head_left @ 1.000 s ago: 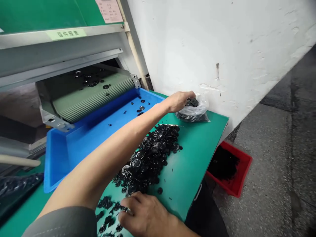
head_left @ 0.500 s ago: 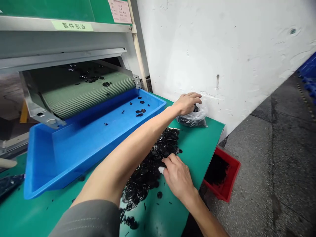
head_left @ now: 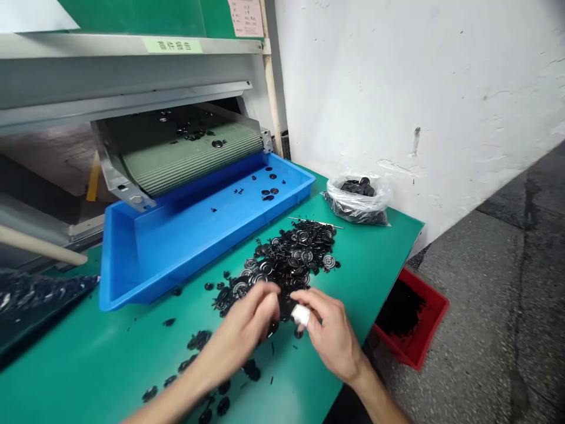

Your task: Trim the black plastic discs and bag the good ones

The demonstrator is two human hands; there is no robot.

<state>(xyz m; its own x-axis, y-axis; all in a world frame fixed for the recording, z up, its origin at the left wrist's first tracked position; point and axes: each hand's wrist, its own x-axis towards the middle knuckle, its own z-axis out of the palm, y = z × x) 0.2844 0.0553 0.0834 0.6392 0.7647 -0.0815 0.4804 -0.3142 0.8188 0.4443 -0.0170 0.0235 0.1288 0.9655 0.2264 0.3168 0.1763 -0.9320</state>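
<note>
A heap of small black round plastic parts (head_left: 304, 253), discs and rings with thin scraps among them, lies on the green tabletop (head_left: 371, 277). My left hand (head_left: 251, 315), slightly blurred, is at the heap's near edge with its fingers curled inward; what they hold is hidden. Facing it, my right hand (head_left: 331, 333) has white tape around the thumb. Its thumb and forefinger are bent together against dark parts, and I cannot make out which piece is between them. Beyond the heap stands an open clear plastic bag (head_left: 359, 203) filled with similar black discs.
A blue tray (head_left: 185, 235) with a few black pieces sits under a green conveyor belt (head_left: 198, 156) carrying more parts. A red bin (head_left: 430, 330) holding black scraps is below the table's right edge. A white wall (head_left: 375, 88) rises behind. A thin stick (head_left: 318, 222) lies past the heap.
My left hand has come back from over the plastic bag to the heap, beside my right hand. The right hand stays at the heap's near side. The view has shifted left.
</note>
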